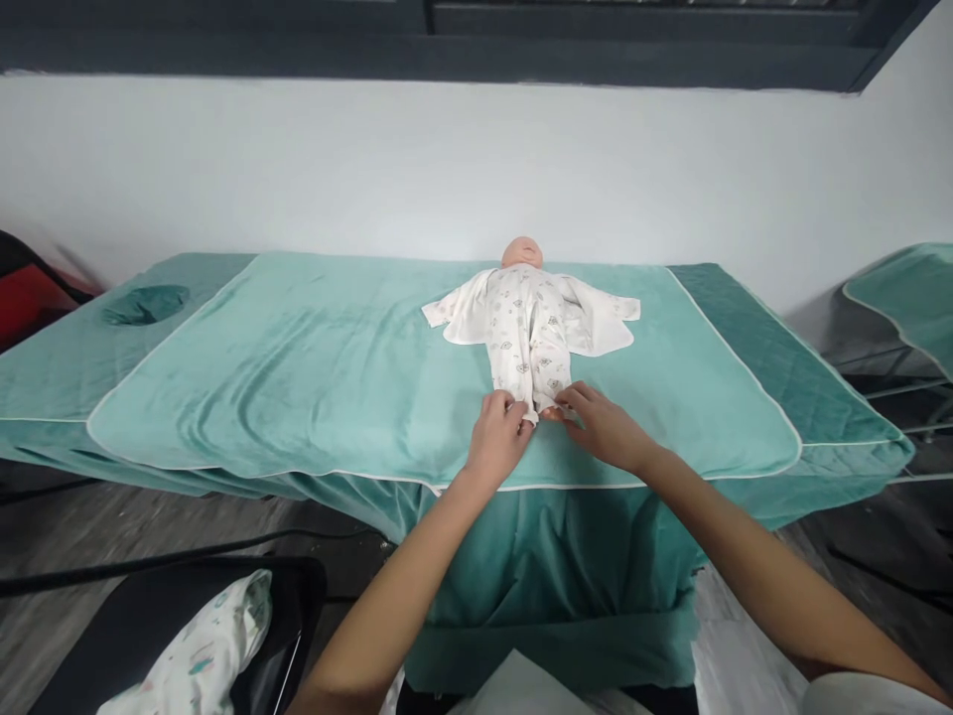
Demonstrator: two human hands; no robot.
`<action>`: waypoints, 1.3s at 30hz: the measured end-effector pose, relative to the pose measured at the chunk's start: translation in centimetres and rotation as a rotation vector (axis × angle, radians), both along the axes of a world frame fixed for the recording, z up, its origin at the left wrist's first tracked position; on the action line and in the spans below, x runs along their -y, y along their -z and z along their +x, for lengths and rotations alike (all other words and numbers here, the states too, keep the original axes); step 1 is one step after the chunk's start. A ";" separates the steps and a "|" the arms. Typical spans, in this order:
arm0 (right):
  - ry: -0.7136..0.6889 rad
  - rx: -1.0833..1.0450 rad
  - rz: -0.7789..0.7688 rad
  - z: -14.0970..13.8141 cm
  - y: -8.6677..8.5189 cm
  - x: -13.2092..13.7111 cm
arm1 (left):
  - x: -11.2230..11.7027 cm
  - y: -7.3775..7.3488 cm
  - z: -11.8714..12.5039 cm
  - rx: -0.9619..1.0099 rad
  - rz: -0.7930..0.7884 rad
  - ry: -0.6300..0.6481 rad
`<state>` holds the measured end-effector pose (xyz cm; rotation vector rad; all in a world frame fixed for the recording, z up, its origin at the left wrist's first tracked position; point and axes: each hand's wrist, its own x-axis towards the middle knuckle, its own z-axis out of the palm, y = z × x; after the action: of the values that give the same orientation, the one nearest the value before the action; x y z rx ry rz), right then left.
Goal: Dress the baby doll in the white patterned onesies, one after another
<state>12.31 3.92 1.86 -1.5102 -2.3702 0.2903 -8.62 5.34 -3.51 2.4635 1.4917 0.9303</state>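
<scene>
A baby doll (522, 250) lies on its back on the green bed cover, its head toward the wall. White patterned baby pants (513, 338) cover its body and legs. Beneath it a white baby shirt (603, 323) is spread out, sleeves to both sides. My left hand (500, 437) has its fingers closed on the left pant cuff. At the other cuff, my right hand (602, 425) pinches the fabric edge, where a bit of the doll's foot (552, 412) shows.
The bed (320, 367) runs along a white wall, with a face hole (147, 305) at its left end. A black chair (89, 636) at lower left holds a patterned cloth (212, 645). Another green-covered piece (912, 298) stands at far right.
</scene>
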 end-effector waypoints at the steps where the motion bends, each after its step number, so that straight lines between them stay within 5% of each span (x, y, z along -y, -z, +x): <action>1: 0.025 0.000 0.005 0.0 0.3 -0.1 | 0.1 0.1 -0.2 0.009 0.002 -0.004; 7: 0.216 -0.049 0.001 0.2 1.5 -1.3 | 0.7 -1.1 0.2 0.036 0.112 0.071; 15: 0.042 -0.296 0.095 -0.2 -0.9 -0.3 | -1.0 -3.8 3.0 -0.077 0.002 0.082; 23: 0.106 0.023 0.014 0.9 0.0 0.2 | -0.8 -2.9 2.3 -0.114 0.075 0.122; 31: -0.158 -0.044 -0.201 3.1 -0.9 0.8 | 0.6 -2.5 0.2 -0.029 0.244 0.289; 35: -0.153 -0.231 -0.344 5.2 -0.3 -2.3 | -2.7 -1.6 -1.4 0.227 0.280 0.119; 39: 0.141 -0.324 -0.096 5.9 2.2 -7.5 | -8.2 0.4 -2.8 0.192 0.115 -0.143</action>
<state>18.23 11.40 -0.32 -1.5312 -2.0146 0.5750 -11.43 13.52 -3.93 2.2869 1.6059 1.2730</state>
